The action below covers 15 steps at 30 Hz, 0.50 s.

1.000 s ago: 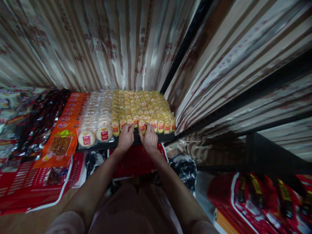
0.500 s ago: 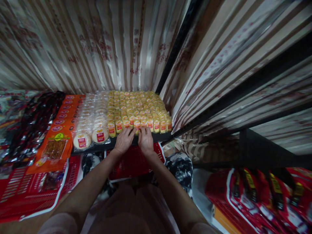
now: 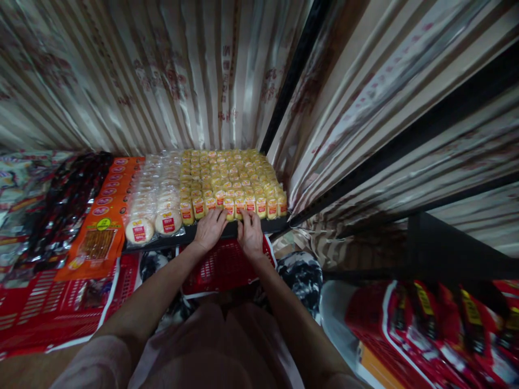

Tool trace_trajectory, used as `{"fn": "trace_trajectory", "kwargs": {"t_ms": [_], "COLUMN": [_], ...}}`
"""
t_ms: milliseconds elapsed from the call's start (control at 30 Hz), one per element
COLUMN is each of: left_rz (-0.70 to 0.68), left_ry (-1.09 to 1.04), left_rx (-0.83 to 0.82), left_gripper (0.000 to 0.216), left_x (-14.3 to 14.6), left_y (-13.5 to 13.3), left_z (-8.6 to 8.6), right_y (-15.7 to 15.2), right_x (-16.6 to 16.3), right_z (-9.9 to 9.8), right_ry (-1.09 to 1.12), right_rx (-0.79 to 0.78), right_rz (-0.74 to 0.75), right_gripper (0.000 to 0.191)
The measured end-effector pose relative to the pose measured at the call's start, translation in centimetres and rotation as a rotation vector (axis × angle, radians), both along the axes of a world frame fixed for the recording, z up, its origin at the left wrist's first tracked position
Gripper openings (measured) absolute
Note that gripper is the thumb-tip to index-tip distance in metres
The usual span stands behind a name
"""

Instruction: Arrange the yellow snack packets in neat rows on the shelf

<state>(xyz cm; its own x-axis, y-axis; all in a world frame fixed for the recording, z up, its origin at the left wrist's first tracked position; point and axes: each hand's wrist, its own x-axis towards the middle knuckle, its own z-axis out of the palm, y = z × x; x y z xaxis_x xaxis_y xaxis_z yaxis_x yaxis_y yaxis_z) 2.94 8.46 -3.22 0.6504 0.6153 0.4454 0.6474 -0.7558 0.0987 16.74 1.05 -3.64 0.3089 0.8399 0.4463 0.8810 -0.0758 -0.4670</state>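
Rows of small yellow wrapped snack cakes (image 3: 231, 178) with red-and-white labels stand packed together on a dark shelf (image 3: 190, 235). At the front row, my left hand (image 3: 211, 228) reaches out with its fingertips against the lower part of the packs near the middle. Just to its right, my right hand (image 3: 250, 235) has its fingers bent against the bottom of neighbouring front packs, thumb a little apart. Both hands look open, and no pack is lifted out of the row. What the fingertips press on is partly hidden.
Round white wrapped cakes (image 3: 168, 222), orange snack bags (image 3: 99, 243) and dark shiny packs (image 3: 67, 200) line the shelf leftward. Red baskets (image 3: 40, 308) sit below, one (image 3: 219, 270) under my hands. A pleated curtain (image 3: 194, 75) hangs behind; a black post (image 3: 290, 75) rises at right.
My hands have moved slightly apart, the right one shifting a little to the right along the front row. The view has shifted slightly; the packs stay in their rows.
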Motion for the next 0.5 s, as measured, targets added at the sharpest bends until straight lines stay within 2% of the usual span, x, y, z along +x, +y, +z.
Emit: {"fn": "trace_trajectory", "kwargs": {"t_ms": [167,500], "left_rz": [0.049,-0.026], "left_ry": [-0.017,0.023], "left_rx": [-0.004,-0.034], "left_gripper": [0.031,0.038], "left_x": [0.65,0.47], "left_y": [0.03,0.04], "left_z": [-0.20,-0.39], "right_y": [0.05,0.69], "right_x": [0.52,0.44], "right_z": [-0.05,-0.85], "right_ry": [-0.011,-0.002], "right_rx": [0.016,0.024], "right_rz": [0.029,0.015], "right_gripper": [0.049,0.050]}}
